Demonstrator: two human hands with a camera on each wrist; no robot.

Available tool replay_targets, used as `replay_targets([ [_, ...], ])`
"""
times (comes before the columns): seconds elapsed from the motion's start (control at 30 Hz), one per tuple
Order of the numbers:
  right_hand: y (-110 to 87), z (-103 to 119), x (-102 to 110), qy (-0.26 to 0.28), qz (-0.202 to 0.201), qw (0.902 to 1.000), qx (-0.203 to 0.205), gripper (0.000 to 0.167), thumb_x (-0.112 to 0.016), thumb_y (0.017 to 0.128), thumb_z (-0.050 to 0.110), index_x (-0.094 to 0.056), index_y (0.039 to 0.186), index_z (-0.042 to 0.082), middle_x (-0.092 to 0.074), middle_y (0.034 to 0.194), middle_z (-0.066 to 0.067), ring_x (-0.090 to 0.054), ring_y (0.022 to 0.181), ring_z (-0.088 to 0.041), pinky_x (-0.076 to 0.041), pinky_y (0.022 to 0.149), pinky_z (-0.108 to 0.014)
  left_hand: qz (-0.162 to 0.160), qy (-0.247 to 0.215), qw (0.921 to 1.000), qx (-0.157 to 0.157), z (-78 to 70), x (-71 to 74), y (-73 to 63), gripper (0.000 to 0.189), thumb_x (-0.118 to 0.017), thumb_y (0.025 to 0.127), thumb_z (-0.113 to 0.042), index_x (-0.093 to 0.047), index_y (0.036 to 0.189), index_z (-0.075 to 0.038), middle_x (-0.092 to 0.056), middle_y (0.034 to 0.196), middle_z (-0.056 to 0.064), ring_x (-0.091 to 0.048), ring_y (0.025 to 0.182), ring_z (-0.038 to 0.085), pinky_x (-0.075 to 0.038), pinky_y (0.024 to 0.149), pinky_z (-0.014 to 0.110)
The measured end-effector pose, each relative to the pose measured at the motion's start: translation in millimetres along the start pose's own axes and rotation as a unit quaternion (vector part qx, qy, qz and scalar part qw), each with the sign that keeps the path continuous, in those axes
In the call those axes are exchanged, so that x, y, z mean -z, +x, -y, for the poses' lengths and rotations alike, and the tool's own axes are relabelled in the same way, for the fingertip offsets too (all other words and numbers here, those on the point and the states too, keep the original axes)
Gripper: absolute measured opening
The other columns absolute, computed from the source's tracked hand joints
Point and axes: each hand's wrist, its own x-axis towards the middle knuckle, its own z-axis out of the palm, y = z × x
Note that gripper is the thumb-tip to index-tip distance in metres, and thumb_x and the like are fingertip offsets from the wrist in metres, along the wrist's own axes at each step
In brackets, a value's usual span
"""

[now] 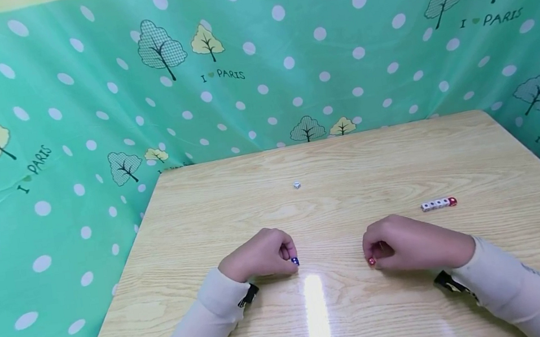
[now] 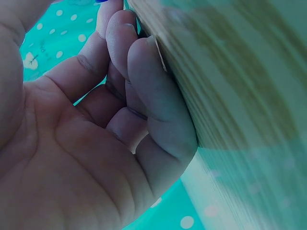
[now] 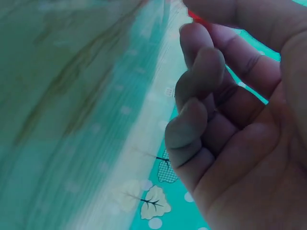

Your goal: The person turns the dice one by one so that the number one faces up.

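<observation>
Near the middle of the table, my left hand (image 1: 264, 254) pinches a blue die (image 1: 294, 261) between thumb and forefinger. Only a sliver of that die shows at the top of the left wrist view. To the right, my right hand (image 1: 403, 243) pinches a red die (image 1: 371, 261) the same way, low over the wood. A bit of its red shows at the top of the right wrist view. Beyond the right hand lies a row of several white dice (image 1: 436, 204) with a red die (image 1: 452, 201) at its right end. A single white die (image 1: 296, 185) sits farther back.
The wooden table (image 1: 232, 196) has a bright light reflection toward its front. A green dotted curtain (image 1: 260, 90) with printed trees stands along the back and both sides. Black straps circle both wrists.
</observation>
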Motion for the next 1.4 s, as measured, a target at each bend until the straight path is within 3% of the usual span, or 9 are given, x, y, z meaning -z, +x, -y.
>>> replay_targets([
  [0.3, 2.2, -9, 0, 0.0, 0.027, 0.9991, -0.032, 0.026, -0.075, 0.086, 0.006, -0.069, 0.084, 0.031, -0.055, 0.073, 0.016, -0.051, 0.067, -0.002, -0.046, 0.062, -0.02, -0.002, -0.002, 1.0, 0.005, 1.8, 0.1, -2.4, 0.014, -0.082, 0.079, -0.014, -0.069, 0.078, -0.02, -0.063, 0.073, -0.008, -0.054, 0.067, 0.004, -0.048, 0.064, 0.022],
  [0.8, -1.7, -7, 4, 0.029, 0.047, 0.9973, -0.049, 0.024, -0.073, 0.085, 0.006, -0.067, 0.087, 0.029, -0.056, 0.071, 0.012, -0.051, 0.066, -0.003, -0.044, 0.06, -0.021, 0.006, 0.002, 1.0, 0.005, 3.1, 1.0, 0.6, 0.011, -0.08, 0.079, -0.015, -0.07, 0.08, -0.021, -0.063, 0.073, -0.009, -0.054, 0.068, 0.004, -0.049, 0.065, 0.021],
  [0.97, -4.5, -4, 2, 0.004, 0.033, 0.9971, -0.069, 0.017, -0.081, 0.085, 0.024, -0.065, 0.085, 0.029, -0.054, 0.069, 0.01, -0.048, 0.064, -0.001, -0.043, 0.061, -0.021, 0.008, 0.003, 1.0, -0.002, 3.2, 0.7, 3.4, 0.011, -0.079, 0.079, -0.014, -0.07, 0.08, -0.021, -0.063, 0.073, -0.009, -0.054, 0.067, 0.004, -0.049, 0.065, 0.021],
  [1.13, -2.3, 4, -3, -0.069, 0.006, 0.9947, -0.076, 0.028, -0.083, 0.085, 0.041, -0.06, 0.082, 0.027, -0.048, 0.067, 0.013, -0.042, 0.061, 0.001, -0.038, 0.058, -0.022, 0.008, 0.001, 1.0, -0.001, 2.5, 1.0, 2.3, 0.012, -0.08, 0.079, -0.013, -0.07, 0.079, -0.02, -0.063, 0.073, -0.009, -0.054, 0.067, 0.004, -0.049, 0.064, 0.021],
  [1.23, -0.1, 8, -5, -0.104, -0.002, 0.9931, -0.056, 0.023, -0.084, 0.085, 0.034, -0.061, 0.086, 0.027, -0.049, 0.071, 0.014, -0.042, 0.064, 0.001, -0.039, 0.06, -0.022, 0.007, 0.0, 1.0, 0.002, 2.1, 1.6, 0.7, 0.012, -0.08, 0.079, -0.012, -0.07, 0.079, -0.02, -0.063, 0.073, -0.009, -0.055, 0.067, 0.004, -0.049, 0.065, 0.021],
  [1.4, 1.7, 11, -6, -0.106, -0.002, 0.9943, -0.012, 0.017, -0.08, 0.085, 0.015, -0.067, 0.088, 0.026, -0.053, 0.078, 0.015, -0.046, 0.07, 0.0, -0.044, 0.065, -0.022, 0.005, -0.001, 1.0, 0.006, 2.8, 1.5, 0.1, 0.013, -0.08, 0.079, -0.011, -0.07, 0.079, -0.02, -0.063, 0.073, -0.009, -0.055, 0.068, 0.004, -0.049, 0.065, 0.021],
])
